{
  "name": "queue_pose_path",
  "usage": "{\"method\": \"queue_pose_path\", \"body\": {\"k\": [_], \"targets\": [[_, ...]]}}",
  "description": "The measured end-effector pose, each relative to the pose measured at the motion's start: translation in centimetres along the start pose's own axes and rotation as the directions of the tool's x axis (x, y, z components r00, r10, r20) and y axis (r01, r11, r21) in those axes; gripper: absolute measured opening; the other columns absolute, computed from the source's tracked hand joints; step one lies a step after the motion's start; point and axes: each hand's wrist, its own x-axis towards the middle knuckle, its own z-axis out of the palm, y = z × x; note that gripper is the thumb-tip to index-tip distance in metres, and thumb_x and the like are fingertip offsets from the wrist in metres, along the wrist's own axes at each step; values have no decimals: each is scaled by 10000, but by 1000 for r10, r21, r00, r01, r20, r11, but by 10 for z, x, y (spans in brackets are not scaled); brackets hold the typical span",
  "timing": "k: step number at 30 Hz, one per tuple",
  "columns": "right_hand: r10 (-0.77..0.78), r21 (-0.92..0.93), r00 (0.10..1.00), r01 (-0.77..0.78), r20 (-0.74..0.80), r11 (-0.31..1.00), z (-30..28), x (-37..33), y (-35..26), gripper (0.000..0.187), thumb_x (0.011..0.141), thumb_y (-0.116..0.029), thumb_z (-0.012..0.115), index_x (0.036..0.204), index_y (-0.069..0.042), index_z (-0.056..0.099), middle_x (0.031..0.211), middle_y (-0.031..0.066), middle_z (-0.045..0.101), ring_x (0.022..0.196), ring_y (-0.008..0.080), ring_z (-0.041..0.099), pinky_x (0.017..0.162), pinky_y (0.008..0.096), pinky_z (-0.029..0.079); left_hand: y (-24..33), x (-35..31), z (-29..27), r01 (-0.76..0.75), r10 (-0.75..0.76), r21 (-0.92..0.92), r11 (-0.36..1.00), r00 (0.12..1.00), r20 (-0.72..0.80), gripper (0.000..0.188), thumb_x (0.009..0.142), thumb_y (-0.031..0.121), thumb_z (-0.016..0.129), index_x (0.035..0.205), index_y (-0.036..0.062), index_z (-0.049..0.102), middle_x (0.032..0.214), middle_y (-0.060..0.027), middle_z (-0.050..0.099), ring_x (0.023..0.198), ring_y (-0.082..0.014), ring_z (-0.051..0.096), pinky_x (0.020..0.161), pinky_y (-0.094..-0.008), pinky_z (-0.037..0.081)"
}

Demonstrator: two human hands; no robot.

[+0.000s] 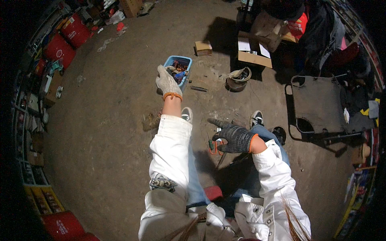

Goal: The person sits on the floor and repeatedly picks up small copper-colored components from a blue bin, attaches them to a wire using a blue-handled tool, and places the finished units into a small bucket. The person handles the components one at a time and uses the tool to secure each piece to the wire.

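My left hand (168, 82), in a pale knit glove with an orange cuff, reaches forward over the left side of a blue plastic basket (185, 60). Copper-brown parts (178, 65) fill the basket, and a small blue cylindrical piece (180, 74) lies beside my glove. The glove hides my fingertips, so whether they grip the rim or a part does not show. My right hand (233, 137), in a dark grey glove with an orange cuff, hovers near my knee with its fingers spread. Below it show orange tool handles (213, 149), partly covered by the glove.
A dark rod-shaped tool (198, 88) lies right of the basket. Farther off stand a small cardboard box (203, 48), a round pot (238, 82) and an open carton (255, 59). A dark folding stool (319, 104) stands at right. Red containers (60, 50) and shelves line the left.
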Motion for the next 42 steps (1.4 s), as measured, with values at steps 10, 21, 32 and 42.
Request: {"method": "queue_pose_path", "body": {"k": [10, 21, 32, 42], "targets": [[-474, 127, 875, 461, 96, 878, 30, -5, -6, 378, 871, -256, 603, 1207, -86, 580, 1213, 128, 581, 1107, 318, 553, 988, 377, 397, 1, 9, -3, -154, 149, 42, 987, 983, 109, 424, 893, 380, 447, 708, 37, 616, 694, -74, 599, 602, -178, 539, 587, -315, 431], [376, 303, 644, -227, -666, 926, -27, 36, 12, 263, 924, -137, 516, 1146, -12, 583, 1051, 174, 630, 955, 273, 613, 841, 353, 470, -35, -37, 29, -267, 79, 271, 925, 832, 550, 452, 925, 398, 474, 719, 33, 642, 640, 7, 549, 566, -100, 464, 531, -255, 385], [320, 525, 818, -25, -479, 851, -30, 23, 4, 262, 934, -171, 472, 1103, -39, 624, 760, 58, 590, 627, 131, 531, 596, 280, 444, -37, -48, 23, -523, 99, 316, 792, 620, 778, 410, 914, 375, 543, 784, 15, 690, 705, -18, 656, 643, -88, 586, 598, -242, 444], [431, 596, 769, -81, -473, 799, -26, -11, 8, 273, 881, -156, 579, 1111, -11, 597, 1052, 142, 639, 945, 266, 605, 835, 373, 464, -35, 1, 12, 42, -62, 57, 997, 909, 413, 338, 872, 280, 527, 663, 37, 635, 641, -43, 605, 536, -131, 529, 503, -271, 421]]}}
